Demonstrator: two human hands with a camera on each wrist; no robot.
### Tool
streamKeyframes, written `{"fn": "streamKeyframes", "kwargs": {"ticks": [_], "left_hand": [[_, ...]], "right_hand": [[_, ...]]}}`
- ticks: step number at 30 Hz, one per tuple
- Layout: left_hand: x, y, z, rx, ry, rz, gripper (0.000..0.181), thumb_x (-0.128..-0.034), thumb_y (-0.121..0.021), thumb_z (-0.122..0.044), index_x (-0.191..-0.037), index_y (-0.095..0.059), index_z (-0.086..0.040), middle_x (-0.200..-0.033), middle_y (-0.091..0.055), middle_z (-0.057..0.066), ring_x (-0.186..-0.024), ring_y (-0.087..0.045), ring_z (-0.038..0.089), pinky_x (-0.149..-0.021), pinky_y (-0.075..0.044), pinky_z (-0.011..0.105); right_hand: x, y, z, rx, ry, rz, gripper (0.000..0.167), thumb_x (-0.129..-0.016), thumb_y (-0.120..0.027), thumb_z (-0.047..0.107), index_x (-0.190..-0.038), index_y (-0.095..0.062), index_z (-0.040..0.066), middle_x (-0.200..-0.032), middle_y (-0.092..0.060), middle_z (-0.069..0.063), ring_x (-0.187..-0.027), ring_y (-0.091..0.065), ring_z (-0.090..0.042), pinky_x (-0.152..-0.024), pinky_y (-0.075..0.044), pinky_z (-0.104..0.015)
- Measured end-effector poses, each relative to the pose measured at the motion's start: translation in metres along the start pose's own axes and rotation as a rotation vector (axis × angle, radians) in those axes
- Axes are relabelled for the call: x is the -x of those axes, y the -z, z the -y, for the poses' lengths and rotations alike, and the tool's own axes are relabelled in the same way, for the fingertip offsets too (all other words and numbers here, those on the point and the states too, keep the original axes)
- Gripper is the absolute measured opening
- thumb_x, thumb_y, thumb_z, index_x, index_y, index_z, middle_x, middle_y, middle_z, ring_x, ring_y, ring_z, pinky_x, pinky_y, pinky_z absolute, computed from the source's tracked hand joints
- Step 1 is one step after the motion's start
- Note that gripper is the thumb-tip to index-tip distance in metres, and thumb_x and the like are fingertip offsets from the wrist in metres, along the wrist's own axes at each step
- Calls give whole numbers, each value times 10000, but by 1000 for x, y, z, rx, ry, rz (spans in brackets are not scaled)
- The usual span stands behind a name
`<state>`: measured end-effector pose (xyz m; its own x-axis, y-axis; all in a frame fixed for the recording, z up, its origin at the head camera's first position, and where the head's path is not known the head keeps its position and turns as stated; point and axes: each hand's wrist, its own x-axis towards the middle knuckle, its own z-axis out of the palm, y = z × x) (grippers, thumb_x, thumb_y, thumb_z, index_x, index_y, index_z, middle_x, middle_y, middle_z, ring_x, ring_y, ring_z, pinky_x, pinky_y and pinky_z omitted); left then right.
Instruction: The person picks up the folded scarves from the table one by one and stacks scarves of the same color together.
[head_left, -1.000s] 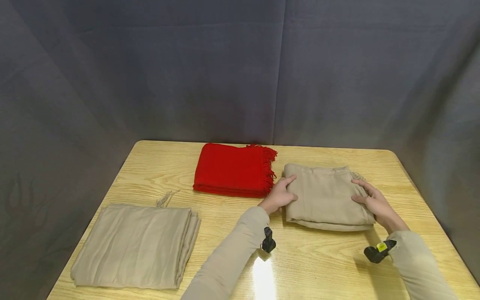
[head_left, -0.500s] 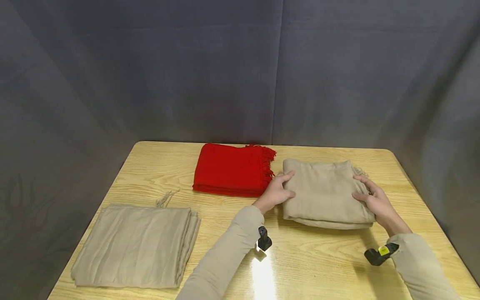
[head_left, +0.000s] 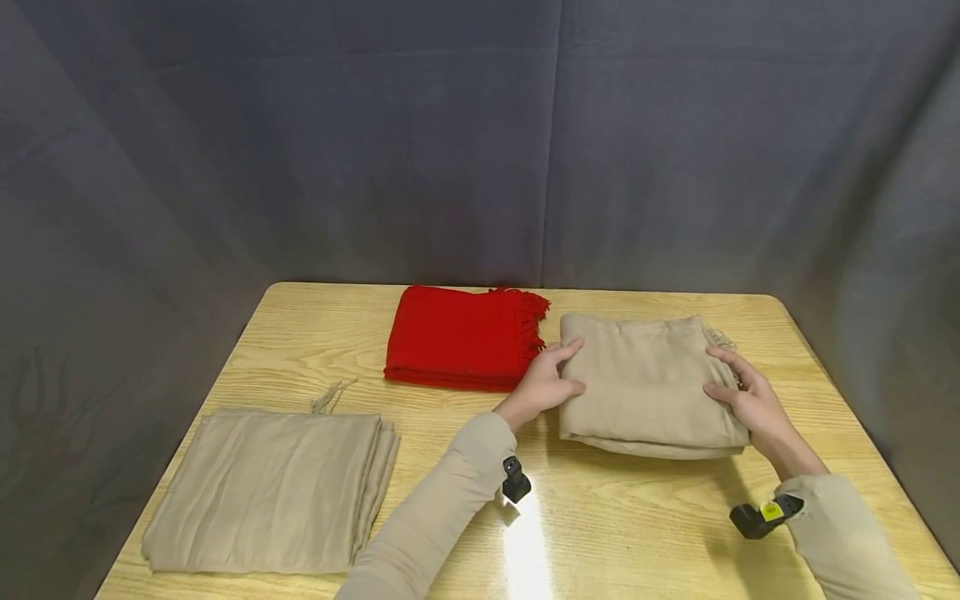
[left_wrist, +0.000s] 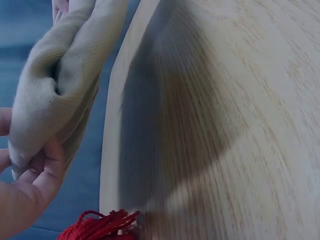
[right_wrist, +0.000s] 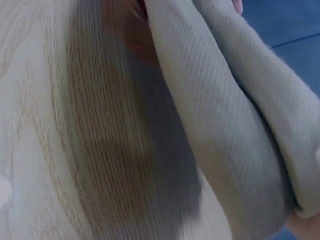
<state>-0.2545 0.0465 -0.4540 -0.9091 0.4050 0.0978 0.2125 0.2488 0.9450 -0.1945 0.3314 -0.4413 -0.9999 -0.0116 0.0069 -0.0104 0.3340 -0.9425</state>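
Observation:
A folded beige cloth (head_left: 645, 383) is at the right of the table in the head view, with fringe at its far right corner. My left hand (head_left: 543, 383) grips its left edge, thumb on top; in the left wrist view the fingers of this hand (left_wrist: 30, 195) curl under the fold of the cloth (left_wrist: 55, 85). On the opposite edge my right hand (head_left: 757, 408) holds the cloth, thumb and finger on top. The right wrist view shows the thick folded side of the cloth (right_wrist: 215, 110) above the wood, with a shadow beneath.
A folded red cloth (head_left: 457, 337) with fringe lies just left of the held cloth, near the table's back edge. Another folded beige cloth (head_left: 262, 492) lies at the front left of the wooden table (head_left: 615, 525). Grey curtains (head_left: 405, 150) stand behind and beside it.
The held beige cloth has risen a little and shifted slightly left and away. My left hand has moved left with it, while my right hand has hardly moved. The other cloths lie as before.

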Motion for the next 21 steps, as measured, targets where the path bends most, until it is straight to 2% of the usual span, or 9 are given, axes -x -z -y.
{"fn": "streamKeyframes", "kwargs": {"ticks": [4, 7, 14, 21], "left_hand": [[2, 3, -3, -14, -6, 8, 719, -705, -652, 65, -1366, -404, -69, -1304, -435, 115, -1168, -413, 187, -884, -380, 234], [5, 5, -4, -30, -11, 14, 713, -715, -648, 55, -1370, -403, -82, -1304, -437, 109, -1156, -428, 189, -864, -389, 228], [12, 8, -7, -1, -23, 26, 708, -727, -633, 60, -1376, -400, -100, -1326, -419, 110, -1118, -459, 182, -830, -410, 217], [22, 14, -13, 48, -48, 32, 699, -737, -627, 87, -1374, -400, -88, -1276, -439, 110, -1027, -509, 177, -785, -436, 210]], "right_hand": [[4, -1, 4, -37, 26, -3, 498, -911, -530, 76, -1363, -367, 204, -1258, -330, -5, -977, -404, 0, -710, -431, -143], [7, -2, 7, -68, 31, -2, 497, -910, -534, 81, -1364, -368, 196, -1190, -351, 66, -952, -424, 7, -691, -447, -154], [15, -6, 12, -19, 40, -22, 506, -919, -529, 127, -1387, -348, 193, -1257, -325, -36, -969, -414, 12, -706, -444, -145], [20, -10, 17, -137, 70, -6, 489, -905, -541, 75, -1355, -387, 189, -1257, -310, -1, -949, -451, 5, -677, -461, -159]]}}
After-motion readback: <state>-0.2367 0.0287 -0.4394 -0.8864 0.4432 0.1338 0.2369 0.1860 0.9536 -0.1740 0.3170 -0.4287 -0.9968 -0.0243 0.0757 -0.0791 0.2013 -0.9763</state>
